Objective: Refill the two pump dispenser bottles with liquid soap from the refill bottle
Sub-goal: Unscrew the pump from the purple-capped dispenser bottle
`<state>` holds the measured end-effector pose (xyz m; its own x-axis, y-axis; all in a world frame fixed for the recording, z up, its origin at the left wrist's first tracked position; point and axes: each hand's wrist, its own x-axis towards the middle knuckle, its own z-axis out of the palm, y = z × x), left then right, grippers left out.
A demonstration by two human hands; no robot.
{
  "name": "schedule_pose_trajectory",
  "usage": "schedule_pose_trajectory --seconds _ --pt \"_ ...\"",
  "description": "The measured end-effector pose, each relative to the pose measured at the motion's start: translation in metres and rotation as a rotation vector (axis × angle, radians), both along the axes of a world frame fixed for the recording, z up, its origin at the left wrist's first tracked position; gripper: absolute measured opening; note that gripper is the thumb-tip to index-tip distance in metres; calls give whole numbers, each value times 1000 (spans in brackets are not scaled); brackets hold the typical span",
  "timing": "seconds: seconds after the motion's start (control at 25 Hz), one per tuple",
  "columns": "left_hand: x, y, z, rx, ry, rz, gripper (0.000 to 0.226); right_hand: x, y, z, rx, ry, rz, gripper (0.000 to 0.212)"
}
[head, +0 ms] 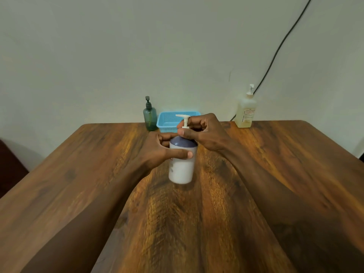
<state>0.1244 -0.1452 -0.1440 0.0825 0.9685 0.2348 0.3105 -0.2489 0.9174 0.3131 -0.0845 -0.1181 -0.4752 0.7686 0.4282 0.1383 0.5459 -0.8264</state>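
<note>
A white pump bottle (181, 170) with a dark blue shoulder stands near the middle of the wooden table (275, 164). My left hand (157, 152) grips its body from the left, thumb across the front. My right hand (204, 133) pinches the collar of its white pump head (184, 120) at the neck. A green translucent pump bottle (150, 117) stands at the table's far edge. A pale yellowish bottle with a white pump (246, 113) stands at the far right by the wall.
A light blue plastic basket (169, 119) sits at the far edge beside the green bottle, partly behind my hands. A black cable (279, 48) runs down the wall to behind the table. A dark seat shows at the left edge.
</note>
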Motion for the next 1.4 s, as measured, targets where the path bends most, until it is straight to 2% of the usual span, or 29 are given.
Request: schedule_pose_trajectory --seconds 0.16,0.24,0.32,0.44,0.56,0.64,0.68,0.76,0.84,0.92,1.08,1.2,1.4 --pt "-10 -8 0 18 10 26 61 0 -5 3 -119 -21 132 28" --pt "-11 -11 -2 51 43 103 67 -5 -9 1 -112 -53 2 33" --pt "-10 -12 -4 90 77 122 72 -10 -15 -2 -2 -85 -189 39" --pt "-10 -12 -1 124 116 115 69 -13 -20 -3 102 -126 -277 39" --pt "-14 -14 3 58 97 81 65 -10 -20 2 -69 -91 -126 29" --pt "-16 -19 4 32 115 73 63 -6 -21 3 -243 23 55 50" --pt "-16 -21 4 43 150 82 64 -4 -22 4 -262 21 104 62" --pt "-13 -27 5 90 220 107 66 -4 -24 4 -176 -74 97 73" --pt "-13 -31 6 110 251 115 65 -10 -29 2 -6 -183 -104 67" --pt "-14 -34 8 121 278 115 62 -15 -34 0 92 -186 -275 62" --pt "-18 -35 3 112 244 157 67 -17 -34 1 51 -106 -212 44" --pt "-19 -37 1 97 235 190 70 -16 -36 3 0 -76 -138 49" --pt "-13 -45 2 151 318 190 58 -24 -51 6 113 -79 -302 64"
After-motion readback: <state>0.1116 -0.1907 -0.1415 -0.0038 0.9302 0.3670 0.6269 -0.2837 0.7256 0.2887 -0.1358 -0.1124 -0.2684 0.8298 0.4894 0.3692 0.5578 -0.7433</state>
